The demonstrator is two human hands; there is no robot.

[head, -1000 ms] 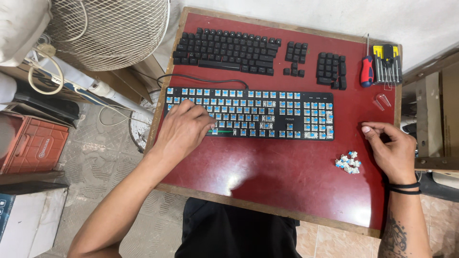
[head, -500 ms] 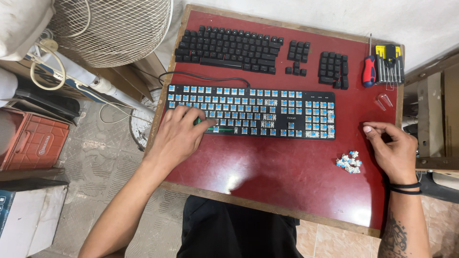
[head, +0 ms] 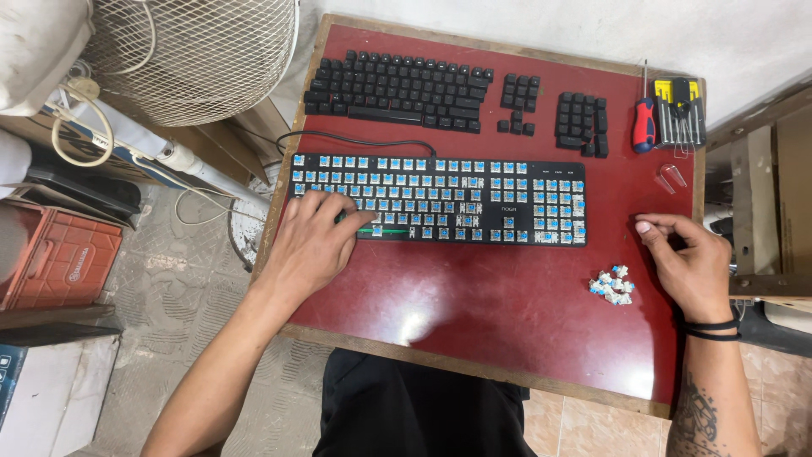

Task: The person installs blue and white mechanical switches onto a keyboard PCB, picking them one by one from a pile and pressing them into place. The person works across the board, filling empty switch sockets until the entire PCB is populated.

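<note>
A black keyboard (head: 474,199) with its keycaps off, showing blue switches, lies across the red table (head: 474,305). My left hand (head: 315,245) rests on its lower left corner with the fingers curled. A small green bit (head: 342,217) shows between thumb and forefinger, and I cannot tell if it is held. My right hand (head: 689,264) lies on the table to the right of the keyboard, fingers loosely curled with nothing seen in them. A small heap of loose blue switches (head: 612,286) sits just left of that hand.
The black keycaps (head: 397,89) are laid out in keyboard order along the table's far edge, with smaller groups (head: 581,123) to their right. A red-handled screwdriver (head: 644,123) and a yellow bit set (head: 681,110) lie at the far right corner. A fan (head: 194,51) stands left of the table.
My left hand has slid left and a little down along the keyboard's lower rows. My right hand has stayed where it was.
</note>
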